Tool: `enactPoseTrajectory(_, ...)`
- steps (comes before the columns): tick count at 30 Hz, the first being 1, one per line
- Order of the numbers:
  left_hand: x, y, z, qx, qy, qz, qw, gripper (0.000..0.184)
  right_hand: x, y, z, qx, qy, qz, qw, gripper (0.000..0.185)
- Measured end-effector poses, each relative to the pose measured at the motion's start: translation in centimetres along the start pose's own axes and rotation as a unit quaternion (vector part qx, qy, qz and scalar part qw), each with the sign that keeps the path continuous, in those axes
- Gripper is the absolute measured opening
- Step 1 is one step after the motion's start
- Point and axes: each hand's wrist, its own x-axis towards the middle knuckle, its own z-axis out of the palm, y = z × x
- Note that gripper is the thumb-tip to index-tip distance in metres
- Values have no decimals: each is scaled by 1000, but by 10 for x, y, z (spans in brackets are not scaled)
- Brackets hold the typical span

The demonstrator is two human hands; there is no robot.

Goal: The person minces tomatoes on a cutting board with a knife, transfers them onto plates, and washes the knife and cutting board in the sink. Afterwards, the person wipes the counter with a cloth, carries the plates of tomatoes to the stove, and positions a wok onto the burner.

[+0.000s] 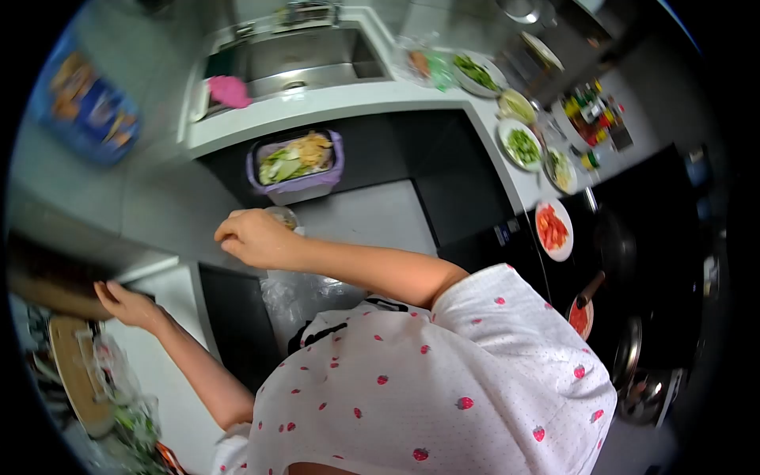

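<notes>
My left hand reaches out over the white counter at the left, fingers extended and apart. Its fingertips are close to a blurred brown surface; I cannot tell whether they touch it. My right hand is in front of my body, above the floor, with its fingers curled in. The palm is turned away, so anything inside it is hidden. Just beyond that hand, partly covered by it, is a small round container. Clear plastic wrapping lies below my right forearm.
A lilac-lined bin holds vegetable scraps below the sink. Plates of chopped greens and red slices line the right counter, near a pan. A cutting board and bagged greens are at left.
</notes>
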Motion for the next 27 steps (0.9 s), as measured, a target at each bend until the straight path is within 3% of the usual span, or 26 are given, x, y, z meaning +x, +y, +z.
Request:
enactPoseTrajectory(5,-120,39,76,-136,-207,-181,952,33,-18,34,-57,14,62,45,997,18)
enactPoseTrajectory(10,-217,88,174,-227,-420,-217,851,32,-44,74,-141,-2,179,91,980,16)
enactPoseTrajectory(13,-272,123,222,-292,-480,-239,792,29,-60,95,-193,-51,287,73,954,15)
enactPoseTrajectory(16,-316,145,257,-305,-547,-258,735,32,-84,90,-244,-96,332,122,930,14)
enactPoseTrajectory(21,-390,181,289,-300,-649,-314,625,34,-133,94,-295,-161,484,106,854,13)
enactPoseTrajectory(23,-417,208,290,-271,-675,-277,628,31,-152,96,-306,-208,535,125,810,11)
enactPoseTrajectory(27,-470,235,299,-281,-757,-252,533,25,-200,97,-320,-279,620,180,711,10)
